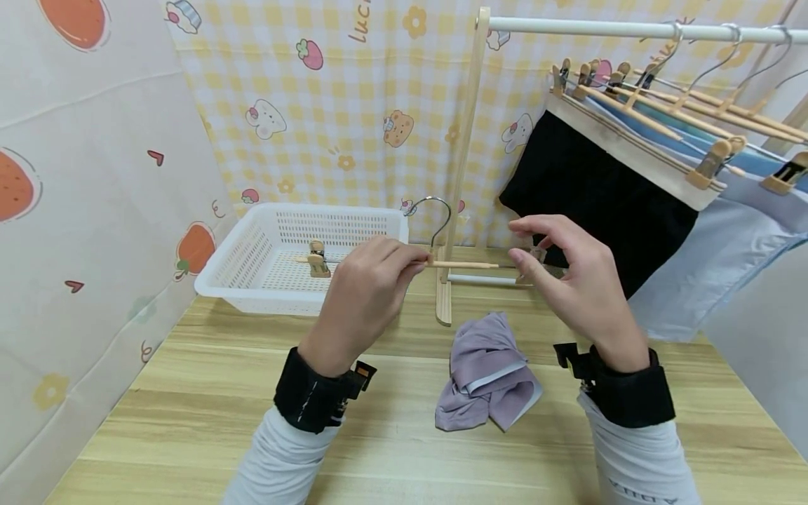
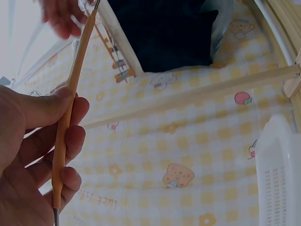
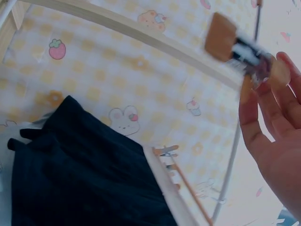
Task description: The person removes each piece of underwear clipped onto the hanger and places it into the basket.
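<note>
A wooden clip hanger [image 1: 463, 265] with a metal hook [image 1: 434, 210] is held level above the table between both hands. My left hand [image 1: 404, 261] grips its bar near the hook; in the left wrist view the bar [image 2: 70, 94] runs through the curled fingers [image 2: 70, 141]. At the bar's right end, my right hand [image 1: 527, 256] pinches the hanger's clip [image 3: 235, 44] with thumb and fingertips [image 3: 275, 75]. A crumpled purple-grey cloth [image 1: 486, 379] lies on the wooden table [image 1: 189, 421] below the hands.
A white perforated basket [image 1: 233, 266] at the back left holds another clip hanger [image 1: 318, 258]. The rack's wooden post [image 1: 463, 161] stands just behind the hands. Its white rail [image 1: 631, 28] carries several hangers with a black garment [image 1: 600, 189] and a light blue one [image 1: 726, 245].
</note>
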The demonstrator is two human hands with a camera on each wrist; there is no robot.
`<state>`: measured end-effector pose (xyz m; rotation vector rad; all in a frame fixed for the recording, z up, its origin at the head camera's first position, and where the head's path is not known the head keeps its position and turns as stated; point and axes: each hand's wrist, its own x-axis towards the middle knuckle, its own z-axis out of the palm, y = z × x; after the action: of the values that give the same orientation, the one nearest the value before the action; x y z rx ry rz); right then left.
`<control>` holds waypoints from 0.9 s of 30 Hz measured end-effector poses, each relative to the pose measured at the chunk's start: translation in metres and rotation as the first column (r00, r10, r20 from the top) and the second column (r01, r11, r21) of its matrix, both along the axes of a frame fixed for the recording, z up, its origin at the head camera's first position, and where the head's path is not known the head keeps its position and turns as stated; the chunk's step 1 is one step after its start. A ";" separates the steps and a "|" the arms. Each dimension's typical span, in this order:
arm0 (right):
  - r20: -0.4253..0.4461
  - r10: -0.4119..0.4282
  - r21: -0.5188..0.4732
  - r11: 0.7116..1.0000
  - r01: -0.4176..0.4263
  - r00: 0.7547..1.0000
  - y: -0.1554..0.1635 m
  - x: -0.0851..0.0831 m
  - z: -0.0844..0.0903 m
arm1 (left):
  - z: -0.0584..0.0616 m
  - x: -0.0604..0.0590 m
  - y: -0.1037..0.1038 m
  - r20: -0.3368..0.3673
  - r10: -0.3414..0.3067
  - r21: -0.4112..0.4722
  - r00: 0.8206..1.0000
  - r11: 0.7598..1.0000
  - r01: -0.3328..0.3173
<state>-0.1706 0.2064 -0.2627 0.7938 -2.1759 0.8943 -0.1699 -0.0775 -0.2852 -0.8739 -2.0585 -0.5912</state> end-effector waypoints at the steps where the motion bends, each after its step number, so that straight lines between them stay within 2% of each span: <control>1: -0.015 -0.004 0.021 1.000 0.005 1.000 -0.002 0.001 0.000 | -0.001 0.000 0.002 0.000 -0.002 -0.008 1.000 1.000 0.002; 7: -0.079 0.029 0.124 0.992 -0.019 0.996 -0.015 0.007 -0.002 | -0.005 0.001 0.011 -0.006 -0.003 -0.050 1.000 0.999 0.003; 15: -0.072 0.074 0.201 0.978 -0.058 0.995 -0.032 0.012 -0.007 | -0.007 0.003 0.019 -0.034 -0.005 -0.076 0.999 0.997 0.003; 22: -0.004 0.092 0.210 0.974 -0.089 0.996 -0.041 0.012 -0.014 | -0.007 0.005 0.021 -0.055 -0.006 -0.057 0.998 0.998 0.003; 27: 0.023 0.070 0.232 0.970 -0.073 0.997 -0.045 0.011 -0.016 | -0.007 0.005 0.021 -0.064 -0.020 -0.046 0.998 0.999 0.018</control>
<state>-0.1597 0.1617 -0.2785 0.9869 -2.3053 0.6880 -0.1647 -0.0562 -0.2924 -0.9281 -2.0142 -0.5217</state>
